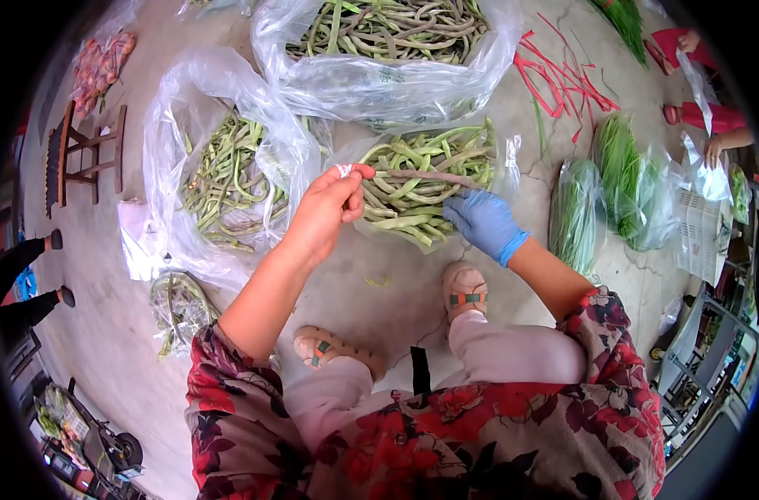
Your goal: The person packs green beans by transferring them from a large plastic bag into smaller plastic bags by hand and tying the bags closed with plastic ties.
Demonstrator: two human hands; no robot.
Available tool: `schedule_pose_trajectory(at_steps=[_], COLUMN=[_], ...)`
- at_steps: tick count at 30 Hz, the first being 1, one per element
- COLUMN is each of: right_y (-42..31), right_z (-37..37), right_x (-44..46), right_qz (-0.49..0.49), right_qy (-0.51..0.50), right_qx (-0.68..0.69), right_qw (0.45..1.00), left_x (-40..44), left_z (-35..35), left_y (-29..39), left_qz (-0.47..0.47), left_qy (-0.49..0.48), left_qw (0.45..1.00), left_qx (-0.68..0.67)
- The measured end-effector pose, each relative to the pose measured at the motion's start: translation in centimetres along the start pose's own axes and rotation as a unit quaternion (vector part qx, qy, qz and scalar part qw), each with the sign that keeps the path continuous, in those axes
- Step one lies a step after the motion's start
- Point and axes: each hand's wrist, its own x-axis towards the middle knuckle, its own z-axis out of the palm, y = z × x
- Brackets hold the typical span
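My bare left hand [328,208], with something white wrapped on a finger, pinches the left end of a long purplish bean [421,176]. My right hand [483,221], in a blue glove, has its fingers closed at the right side of a bean pile [408,212]; its fingertips are partly hidden, so what they hold is unclear. The pile of green beans lies in a clear plastic bag between my hands. To the left is an open clear bag of beans [229,179]. Beyond the pile stands a larger open bag of beans [388,33].
Red straps [563,83] lie on the floor at the upper right. Bagged green stalks [633,183] are at the right, near another person's hand [713,152]. A wooden stool [92,156] is at the left. Below it lies a small bag of greens [177,308].
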Motion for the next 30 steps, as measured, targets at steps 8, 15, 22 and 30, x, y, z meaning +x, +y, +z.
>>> schedule_pose_trajectory(at_steps=[8,15,22,30], right_y=[1.2,0.3,3.7,4.4], right_z=[0.3,-3.4,-8.5,-8.6], right_x=[4.4,6.2,3.5,4.3], right_qz=[0.042,0.039,0.071,0.151], right_qy=[0.019,-0.122,-0.068,-0.107], right_qx=[-0.08,-0.006,0.352,0.466], right_qw=[0.996,0.992,0.931,0.865], left_x=[0.6,0.9,0.4,0.7], left_z=[0.8,0.8,0.2,0.7], left_y=[0.8,0.5,1.1,1.3], left_qz=[0.017,0.019,0.023,0.028], left_qy=[-0.002,-0.001,0.018,0.004], left_qw=[1.0,1.0,1.0,1.0], left_qx=[0.003,-0.002,-0.012,0.005])
